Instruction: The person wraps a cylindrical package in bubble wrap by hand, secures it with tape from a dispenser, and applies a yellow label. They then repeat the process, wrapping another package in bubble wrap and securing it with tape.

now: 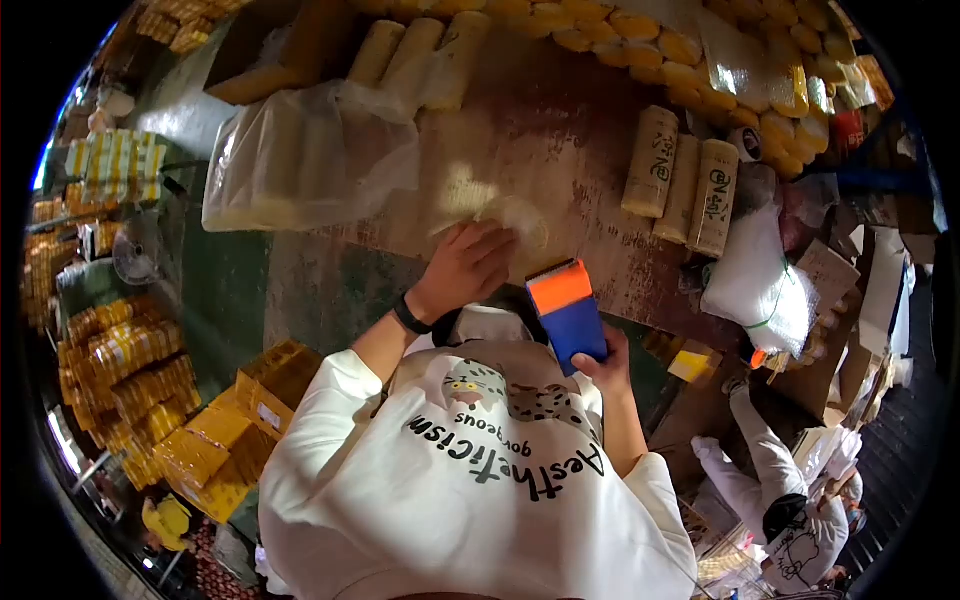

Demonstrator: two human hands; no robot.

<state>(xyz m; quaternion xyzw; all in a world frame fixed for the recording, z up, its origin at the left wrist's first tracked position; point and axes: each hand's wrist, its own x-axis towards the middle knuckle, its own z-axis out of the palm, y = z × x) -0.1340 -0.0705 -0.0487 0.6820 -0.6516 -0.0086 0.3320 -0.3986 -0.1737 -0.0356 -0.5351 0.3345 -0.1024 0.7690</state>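
In my right hand point(606, 362) is a tape dispenser point(566, 312) with a blue body, an orange front and a dark toothed edge. My fingers close round its blue lower end. My left hand point(468, 265), with a black band at the wrist, has its fingers curled against the near left edge of a pale, see-through ring point(522, 222) that looks like a roll of clear tape. Its fingertips are partly hidden. Under both hands lies a worn brown and green work surface point(590, 262). A clear plastic bag point(310, 165) holding pale rolls lies beyond my left hand.
Several wrapped cylinders with handwriting point(655, 160) stand at the right. Near them is a bundle of bubble wrap point(765, 285). An open carton point(275, 50) sits at the far left, yellow-taped boxes point(215, 435) at the near left. A co-worker point(795, 530) is at the lower right.
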